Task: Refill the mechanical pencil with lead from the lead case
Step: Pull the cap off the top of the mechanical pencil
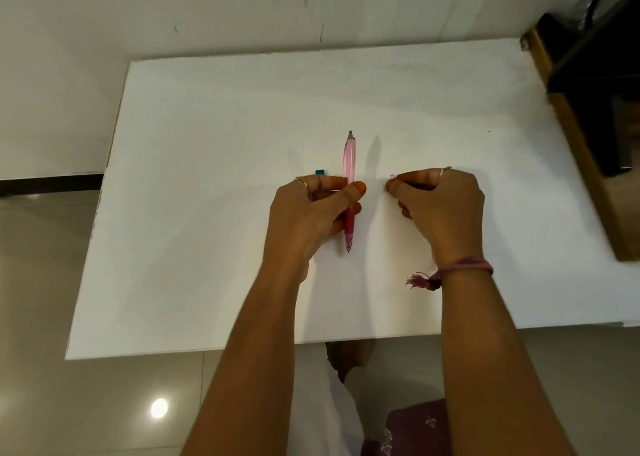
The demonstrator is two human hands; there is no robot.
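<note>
Teal case (320, 171) (half hidden) behind left hand (308, 213).

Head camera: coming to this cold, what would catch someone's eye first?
The translucent pink plastic mechanical pencil stands out, pointing away across the middle of the white tabletop, held in the left hand. To its right, the right hand pinches a tiny clear piece at its fingertips. A small teal object peeks out behind the left hand; what it is cannot be told.
</note>
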